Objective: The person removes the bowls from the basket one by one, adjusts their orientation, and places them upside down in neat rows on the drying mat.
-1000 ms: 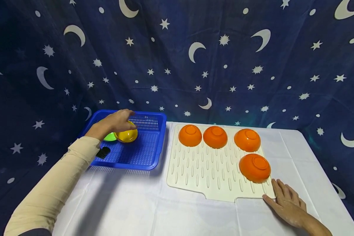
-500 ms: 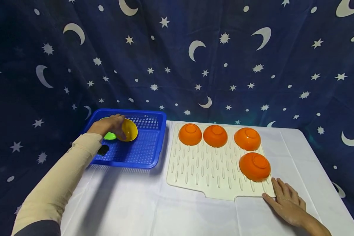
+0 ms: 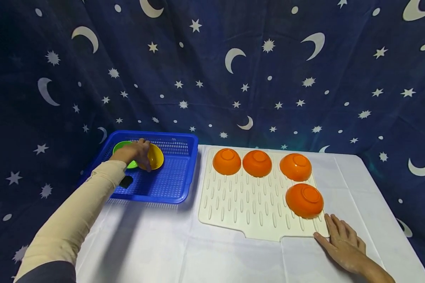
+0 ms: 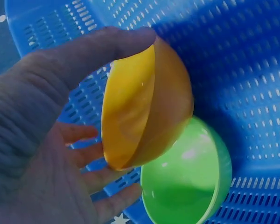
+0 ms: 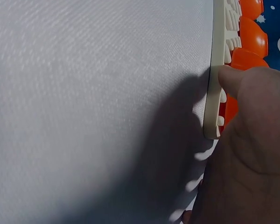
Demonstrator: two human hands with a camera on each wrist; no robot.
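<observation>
Desk: What is in the left hand?

Photographer: The left hand (image 3: 136, 151) grasps a yellow bowl (image 4: 130, 102) inside a blue basket (image 3: 171, 177), thumb at the rim, fingers reaching to the other side. The bowl is tilted, perhaps because the rim makes the easiest hold.

Desk: Anything else within that hand's reach?

Photographer: A green bowl (image 4: 186, 186), just beside the fingers and partly behind the yellow one. Whether the two bowls touch, I cannot tell.

Desk: And the right?

Photographer: The right hand (image 3: 342, 245) grasps no bowl; its extended fingers and thumb rest at the near corner of a white ribbed mat (image 3: 241, 208), likely steadying it.

Desk: What does the mat bear?

Photographer: Four orange bowls (image 3: 256, 163) between the hands, the closest just beyond the right fingertips. All sit bottom up, presumably to drain or stay stable.
</observation>
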